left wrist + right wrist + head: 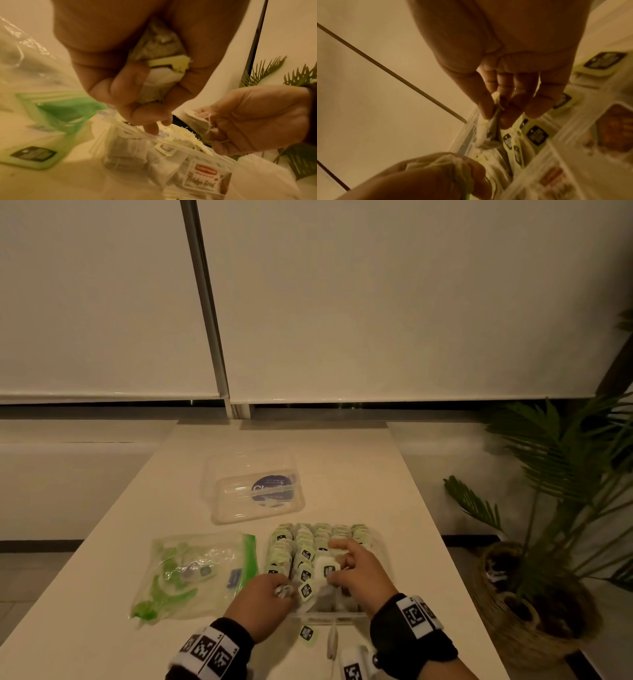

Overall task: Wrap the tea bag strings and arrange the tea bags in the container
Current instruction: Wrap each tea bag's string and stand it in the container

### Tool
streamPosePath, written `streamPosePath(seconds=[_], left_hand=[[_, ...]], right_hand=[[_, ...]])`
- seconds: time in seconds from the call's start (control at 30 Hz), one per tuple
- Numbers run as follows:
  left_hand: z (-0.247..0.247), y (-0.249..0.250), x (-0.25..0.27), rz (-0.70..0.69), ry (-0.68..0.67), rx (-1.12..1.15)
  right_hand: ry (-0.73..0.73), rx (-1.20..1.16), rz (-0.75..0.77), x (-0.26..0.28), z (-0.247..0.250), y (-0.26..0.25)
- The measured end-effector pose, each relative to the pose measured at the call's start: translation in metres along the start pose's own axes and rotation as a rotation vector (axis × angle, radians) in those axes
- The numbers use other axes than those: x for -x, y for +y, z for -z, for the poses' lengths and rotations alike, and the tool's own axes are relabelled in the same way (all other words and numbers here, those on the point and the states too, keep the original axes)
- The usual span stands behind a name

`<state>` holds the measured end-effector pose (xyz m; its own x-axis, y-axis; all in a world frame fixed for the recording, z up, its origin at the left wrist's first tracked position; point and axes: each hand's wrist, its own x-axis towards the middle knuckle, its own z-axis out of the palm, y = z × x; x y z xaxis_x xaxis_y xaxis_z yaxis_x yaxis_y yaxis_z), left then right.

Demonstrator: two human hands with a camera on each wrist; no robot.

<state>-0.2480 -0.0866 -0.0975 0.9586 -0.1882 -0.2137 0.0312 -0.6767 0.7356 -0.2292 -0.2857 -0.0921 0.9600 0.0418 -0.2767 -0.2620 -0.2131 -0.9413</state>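
Over container (378,546): right hand (359,570) pinches tea bag (326,570); left hand (262,601) grips bunched tea bags (159,44).

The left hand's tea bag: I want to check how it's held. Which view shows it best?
The left wrist view: the left hand curls round the tea bag, its green tag showing between fingers and thumb. The head view shows only a pale wad in the fist. The right wrist view shows it blurred at the bottom.
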Motion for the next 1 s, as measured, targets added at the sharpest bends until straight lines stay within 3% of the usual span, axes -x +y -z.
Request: streamPosePath(seconds=[0.2,0.5,0.73,1.0], left_hand=[[-0.001,-0.006,0.0,-0.018,0.045,-0.117],[-0.005,-0.017,-0.004,-0.044,0.076,-0.131],[-0.007,-0.02,-0.004,-0.048,0.071,-0.139],[-0.008,-0.024,-0.006,-0.03,0.062,-0.126]], right_hand=[[-0.026,0.26,-0.11,-0.006,-0.025,0.004],[0.036,0.832,-0.07,-0.008,-0.05,0.007],[0.014,0.987,-0.102,-0.009,-0.057,0.003],[-0.037,0.939,-0.156,-0.015,-0.054,0.0]])
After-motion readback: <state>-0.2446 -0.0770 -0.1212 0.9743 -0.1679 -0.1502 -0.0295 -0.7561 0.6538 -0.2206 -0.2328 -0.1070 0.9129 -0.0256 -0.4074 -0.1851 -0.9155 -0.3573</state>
